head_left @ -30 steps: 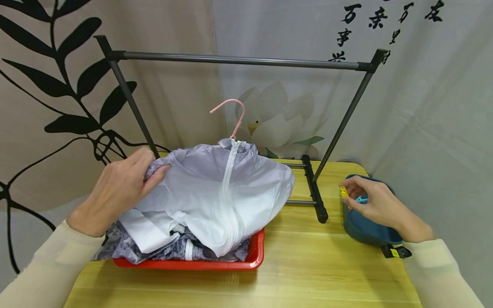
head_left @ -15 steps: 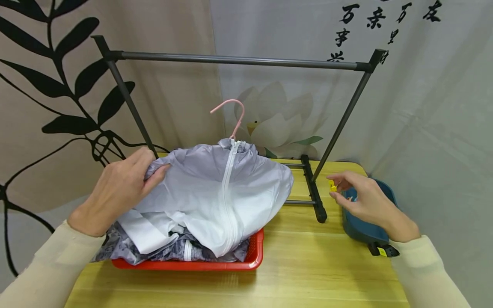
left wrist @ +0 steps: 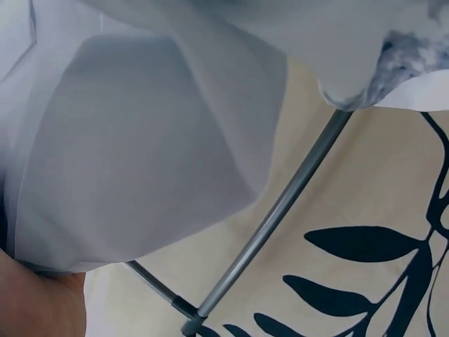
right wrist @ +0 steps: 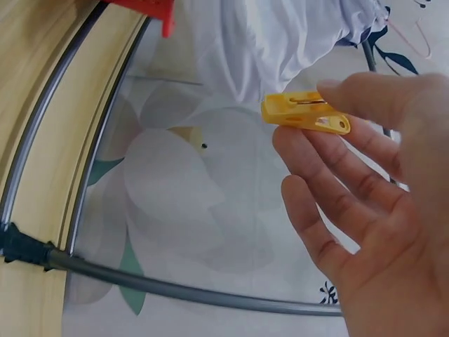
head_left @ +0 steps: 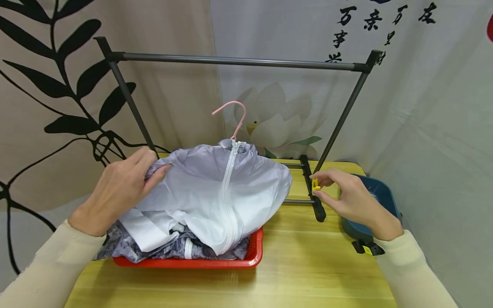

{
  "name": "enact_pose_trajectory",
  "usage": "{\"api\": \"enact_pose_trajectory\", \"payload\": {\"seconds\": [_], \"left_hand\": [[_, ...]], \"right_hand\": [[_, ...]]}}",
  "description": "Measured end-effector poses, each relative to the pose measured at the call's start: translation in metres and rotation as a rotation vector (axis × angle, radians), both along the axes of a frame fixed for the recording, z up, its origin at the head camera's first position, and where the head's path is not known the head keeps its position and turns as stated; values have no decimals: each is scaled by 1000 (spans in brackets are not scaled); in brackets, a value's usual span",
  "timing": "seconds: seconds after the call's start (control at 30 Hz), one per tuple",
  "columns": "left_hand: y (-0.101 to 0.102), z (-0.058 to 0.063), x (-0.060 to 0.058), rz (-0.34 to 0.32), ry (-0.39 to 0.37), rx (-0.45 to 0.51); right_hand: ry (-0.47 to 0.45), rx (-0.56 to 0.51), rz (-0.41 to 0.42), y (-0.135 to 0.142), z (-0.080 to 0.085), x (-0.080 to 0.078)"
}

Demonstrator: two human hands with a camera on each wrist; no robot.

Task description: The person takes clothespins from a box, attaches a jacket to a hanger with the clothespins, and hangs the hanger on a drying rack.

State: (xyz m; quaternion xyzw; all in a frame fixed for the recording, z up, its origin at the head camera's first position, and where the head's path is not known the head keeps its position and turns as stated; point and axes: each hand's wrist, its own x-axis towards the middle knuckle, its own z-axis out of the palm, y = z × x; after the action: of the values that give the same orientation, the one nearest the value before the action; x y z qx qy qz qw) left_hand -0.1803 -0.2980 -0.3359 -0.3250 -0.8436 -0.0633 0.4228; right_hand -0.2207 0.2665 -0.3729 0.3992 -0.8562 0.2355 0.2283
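Observation:
My left hand (head_left: 125,188) grips the shoulder of a pale lilac and white zip-up jacket (head_left: 200,184), thumb in front of the cloth. A pink hanger (head_left: 239,122) sticks up out of the jacket's collar. Between thumb and fingers, my right hand (head_left: 348,199) pinches a yellow clothespin (right wrist: 305,112), held to the right of the jacket near the rack's foot. In the left wrist view the jacket's fabric (left wrist: 147,154) covers much of the frame, and only a bit of the left hand shows at the lower left corner.
Below the jacket, a red basket (head_left: 254,252) holds grey patterned clothing (head_left: 135,248). A dark metal rack (head_left: 239,61) stands behind, its right foot (head_left: 317,205) on the wooden table (head_left: 308,265). At the right is a blue bin (head_left: 379,190), partly behind the right hand.
My right hand has moved left from over the blue bin, carrying the yellow clothespin toward the jacket. The left hand and jacket have stayed nearly still.

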Motion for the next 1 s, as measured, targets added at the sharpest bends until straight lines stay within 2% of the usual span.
{"api": "enact_pose_trajectory", "payload": {"seconds": [0.37,0.63,0.83,1.0], "left_hand": [[3,3,3,-11,37,-36],[2,0,2,26,74,-58],[3,-3,3,48,32,-54],[9,-6,1,37,10,-29]], "right_hand": [[49,-38,97,-26,15,-1],[70,-38,148,-43,32,2],[77,-35,176,-56,44,5],[77,-41,201,-69,53,7]]}}
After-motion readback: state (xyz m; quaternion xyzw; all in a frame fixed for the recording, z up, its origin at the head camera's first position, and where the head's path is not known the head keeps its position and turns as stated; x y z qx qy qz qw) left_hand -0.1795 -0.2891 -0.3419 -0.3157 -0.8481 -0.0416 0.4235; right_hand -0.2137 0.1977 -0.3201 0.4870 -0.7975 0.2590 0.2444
